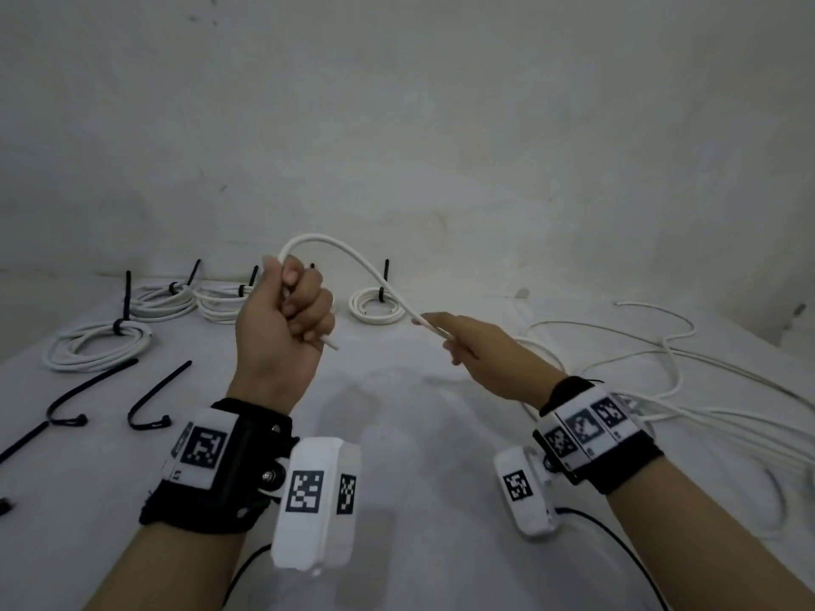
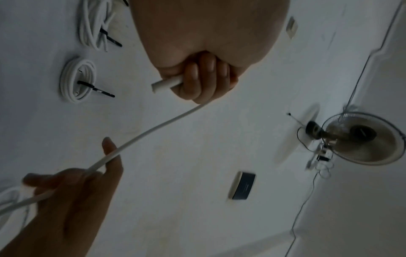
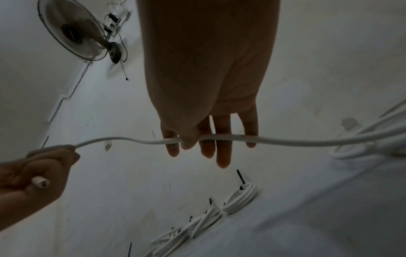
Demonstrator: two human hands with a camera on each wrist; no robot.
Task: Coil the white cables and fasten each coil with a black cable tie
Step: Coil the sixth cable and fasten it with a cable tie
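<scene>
Wide white table [image 1: 397, 434] fills the view, and along its far left side sit the finished coils [image 1: 99, 343], each cinched with a black tie, so a good share of the job looks done. Over on the right, a big loose tangle of cable [image 1: 688, 390] sprawls across the table, uncoiled and waiting. Near left, spare black cable ties [image 1: 154, 401] lie bent and ready, well apart from both hands. Now to the action: the left hand [image 1: 284, 319] is raised in a closed fist around the white cable [image 1: 353, 258], with the cut end poking out below the little finger. From the top of that fist the cable arches up and over, then runs down and to the right into the right hand [image 1: 467, 346]. The right wrist view shows that hand with fingers [image 3: 224, 147] mostly straight, the cable lying across them and the thumb pressing it in place, a light guiding hold and not a hard clamp. So the free span runs left to right between the two hands, the slack trails off past the right hand toward the tangle, and the left fist is the anchor. My read: this is the very start of a new coil, and the next loop calls for the right hand to sweep its section back leftward to the fist, feeding slack without dragging the tangle into a knot.
</scene>
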